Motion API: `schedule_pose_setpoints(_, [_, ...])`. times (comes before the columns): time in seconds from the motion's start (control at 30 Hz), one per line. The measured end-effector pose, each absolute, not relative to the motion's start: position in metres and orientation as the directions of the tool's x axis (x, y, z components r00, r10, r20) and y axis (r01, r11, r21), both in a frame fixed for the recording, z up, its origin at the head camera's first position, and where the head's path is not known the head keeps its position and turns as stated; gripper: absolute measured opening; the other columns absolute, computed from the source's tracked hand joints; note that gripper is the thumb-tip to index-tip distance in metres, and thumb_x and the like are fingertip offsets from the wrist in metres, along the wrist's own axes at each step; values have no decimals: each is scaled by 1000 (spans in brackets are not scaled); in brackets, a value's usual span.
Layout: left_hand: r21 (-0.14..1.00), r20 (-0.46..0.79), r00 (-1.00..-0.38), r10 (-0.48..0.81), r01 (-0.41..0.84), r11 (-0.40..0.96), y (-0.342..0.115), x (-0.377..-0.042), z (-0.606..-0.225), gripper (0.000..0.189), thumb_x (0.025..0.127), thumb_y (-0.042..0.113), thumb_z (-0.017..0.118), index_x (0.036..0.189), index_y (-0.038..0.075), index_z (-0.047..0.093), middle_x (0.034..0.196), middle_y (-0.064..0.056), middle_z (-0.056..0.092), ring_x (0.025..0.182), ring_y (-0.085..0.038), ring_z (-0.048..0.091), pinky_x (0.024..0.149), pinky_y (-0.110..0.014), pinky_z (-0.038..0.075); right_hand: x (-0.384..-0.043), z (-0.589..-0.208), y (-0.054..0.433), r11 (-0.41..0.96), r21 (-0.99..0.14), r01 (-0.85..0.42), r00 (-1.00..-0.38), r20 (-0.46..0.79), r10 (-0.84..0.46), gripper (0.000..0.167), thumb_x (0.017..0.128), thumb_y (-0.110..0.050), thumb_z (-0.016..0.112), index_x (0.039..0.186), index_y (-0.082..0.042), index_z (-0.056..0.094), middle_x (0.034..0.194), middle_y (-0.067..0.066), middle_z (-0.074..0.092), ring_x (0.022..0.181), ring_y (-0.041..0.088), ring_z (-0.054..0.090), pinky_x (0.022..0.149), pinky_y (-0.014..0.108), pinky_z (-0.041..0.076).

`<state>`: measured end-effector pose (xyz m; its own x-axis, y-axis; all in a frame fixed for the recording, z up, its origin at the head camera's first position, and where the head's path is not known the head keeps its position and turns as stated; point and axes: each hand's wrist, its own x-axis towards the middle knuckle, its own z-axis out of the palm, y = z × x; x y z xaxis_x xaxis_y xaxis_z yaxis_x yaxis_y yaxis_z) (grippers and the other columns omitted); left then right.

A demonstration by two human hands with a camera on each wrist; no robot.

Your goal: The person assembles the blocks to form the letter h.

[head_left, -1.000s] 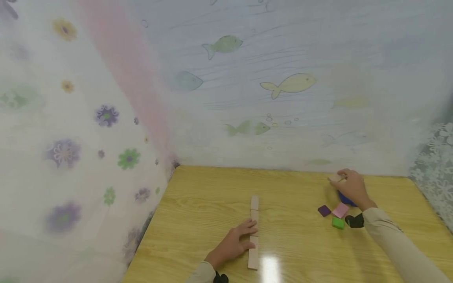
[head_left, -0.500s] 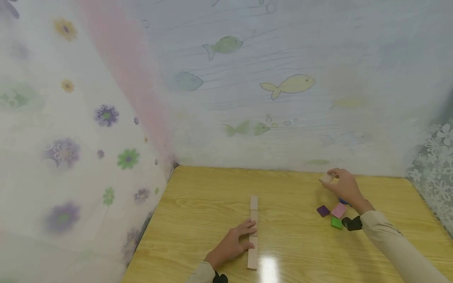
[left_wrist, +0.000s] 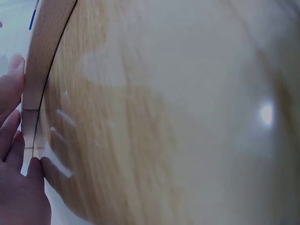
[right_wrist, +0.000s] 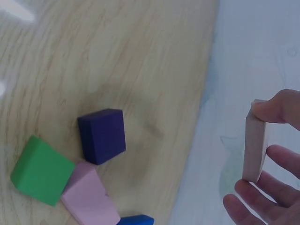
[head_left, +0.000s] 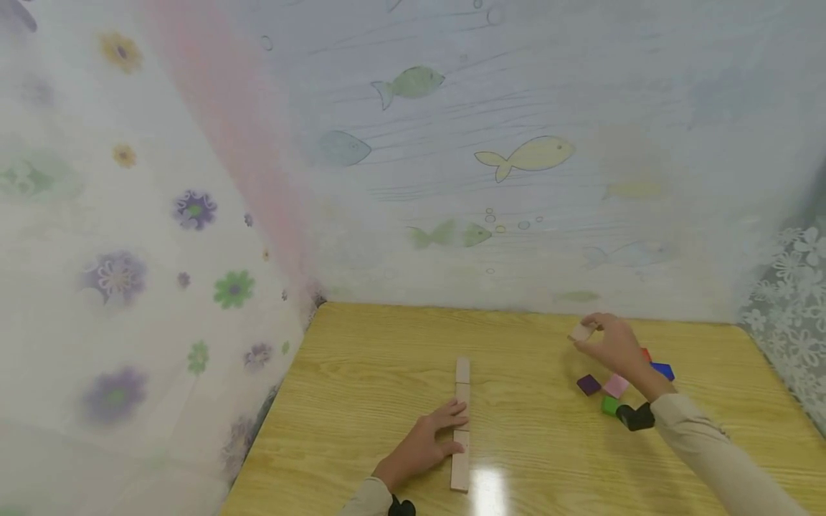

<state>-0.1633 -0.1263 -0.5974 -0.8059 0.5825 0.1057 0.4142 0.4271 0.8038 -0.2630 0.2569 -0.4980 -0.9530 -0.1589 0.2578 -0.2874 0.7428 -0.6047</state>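
Note:
Three plain wooden blocks stand end to end in a straight row (head_left: pixel 460 466) on the table. My left hand (head_left: pixel 419 448) rests along the row's left side, its thumb on the nearest block and its fairly straight fingers at the middle one. In the left wrist view, the fingertips (left_wrist: pixel 35 168) lie right by the joints between the blocks. At the back right, my right hand (head_left: pixel 616 351) holds another wooden block (right_wrist: pixel 254 147) above the table. Thumb and fingers pinch it by opposite ends in the right wrist view.
Purple (head_left: pixel 589 385), pink (head_left: pixel 616 386) and green (head_left: pixel 609 406) blocks lie on the table (head_left: pixel 529 387) near the right wrist. Blue (head_left: pixel 662 371) and red (head_left: pixel 647 355) blocks are beyond it, the red partly hidden. A painted wall (head_left: pixel 413 279) borders the back edge.
My right hand has moved left with the wooden block, uncovering the blue block and part of the red one. My left hand has stayed at the row.

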Motion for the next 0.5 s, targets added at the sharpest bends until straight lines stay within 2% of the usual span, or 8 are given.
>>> schedule_pose_setpoints(0.33, [792,114,-806,580,426,436,-127,-164,-600,47,88,25,67,131,10,56,148,1,38,140,-19,24,111,-45,26,-257,-502,238,717,-614,-330,-943,258,-212,42,77,-13,74,111,7,61,109,25,60,99,44,54,75,56,49])
schedule_pose_setpoints(0.5, [792,108,-810,576,421,443,-127,-164,-601,48,87,27,67,131,10,56,148,2,38,140,-18,24,110,-54,25,-259,-503,227,712,-600,-364,-930,283,-236,42,76,-13,76,110,6,63,107,24,62,97,43,56,75,55,49])
